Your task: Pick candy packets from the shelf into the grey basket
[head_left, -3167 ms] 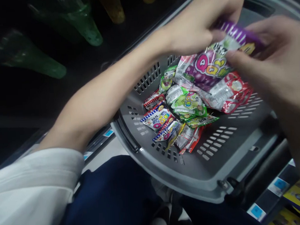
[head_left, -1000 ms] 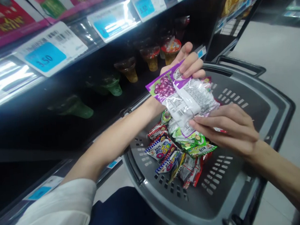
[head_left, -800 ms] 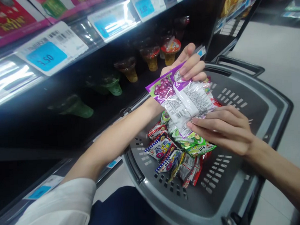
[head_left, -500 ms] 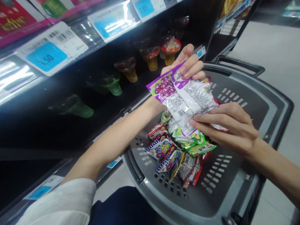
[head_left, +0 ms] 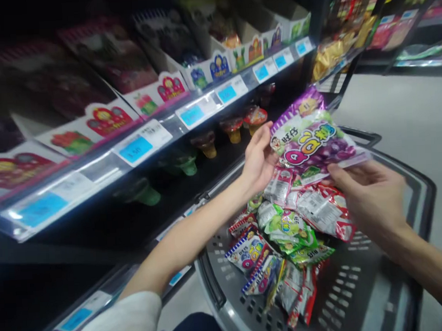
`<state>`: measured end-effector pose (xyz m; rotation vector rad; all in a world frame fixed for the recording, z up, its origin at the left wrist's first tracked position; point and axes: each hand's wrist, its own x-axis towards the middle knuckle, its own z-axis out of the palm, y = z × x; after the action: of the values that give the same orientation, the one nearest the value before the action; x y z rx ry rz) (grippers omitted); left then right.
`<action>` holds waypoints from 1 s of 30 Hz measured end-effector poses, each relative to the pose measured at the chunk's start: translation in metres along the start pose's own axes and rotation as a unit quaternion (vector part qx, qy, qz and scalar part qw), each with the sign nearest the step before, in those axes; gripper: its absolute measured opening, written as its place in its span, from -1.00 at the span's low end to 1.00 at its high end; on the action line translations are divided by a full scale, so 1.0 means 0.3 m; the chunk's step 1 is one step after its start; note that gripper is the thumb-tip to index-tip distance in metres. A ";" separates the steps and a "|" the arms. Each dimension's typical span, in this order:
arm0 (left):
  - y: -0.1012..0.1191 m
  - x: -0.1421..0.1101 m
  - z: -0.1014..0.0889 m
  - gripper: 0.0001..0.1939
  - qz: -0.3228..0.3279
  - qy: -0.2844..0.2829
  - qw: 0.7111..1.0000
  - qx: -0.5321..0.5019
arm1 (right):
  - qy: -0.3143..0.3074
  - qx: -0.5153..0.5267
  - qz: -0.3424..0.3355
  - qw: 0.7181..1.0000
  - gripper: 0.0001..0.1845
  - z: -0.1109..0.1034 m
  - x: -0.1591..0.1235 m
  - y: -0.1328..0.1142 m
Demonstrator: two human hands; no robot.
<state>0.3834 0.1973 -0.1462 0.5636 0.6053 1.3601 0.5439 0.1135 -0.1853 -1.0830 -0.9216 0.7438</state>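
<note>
A purple grape candy bag point(head_left: 311, 142) is held up front side toward me, above a grey shopping basket point(head_left: 380, 295). My left hand point(head_left: 258, 159) grips its left edge, thumb up and fingers behind. My right hand point(head_left: 369, 198) pinches its lower right corner. Below the bag the basket holds a heap of several candy bags point(head_left: 283, 241) in red, green and blue wrappers.
A store shelf point(head_left: 161, 134) with blue price tags runs along the left, with display boxes of sweets above it. Jelly cups point(head_left: 234, 128) stand on the dark shelf below. Light floor point(head_left: 398, 109) lies to the right, with more shelves of snacks point(head_left: 350, 28) behind.
The purple bag has been turned over, from its printed back to its front, and raised higher. My view has tilted up, showing more of the shelves.
</note>
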 end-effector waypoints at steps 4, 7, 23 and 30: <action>-0.021 0.019 -0.010 -0.89 -0.007 0.106 0.994 0.023 | -0.032 0.129 0.236 0.963 -0.46 -0.012 0.027 0.003; -0.030 0.029 -0.017 -0.92 -0.004 0.128 0.991 0.041 | -0.049 0.148 0.269 0.950 -0.40 -0.020 0.029 -0.001; -0.041 0.031 -0.053 -0.73 -0.043 -0.034 0.994 0.096 | -0.046 0.205 0.247 0.946 -0.65 -0.033 0.027 -0.012; -0.073 0.011 -0.085 -0.34 -0.051 -0.162 0.949 0.266 | -0.086 0.185 0.258 0.944 -0.67 -0.031 0.006 -0.016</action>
<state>0.3820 0.1984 -0.1799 1.1511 0.7194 0.9688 0.5534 0.1100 -0.1820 -0.9353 -0.6039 1.4057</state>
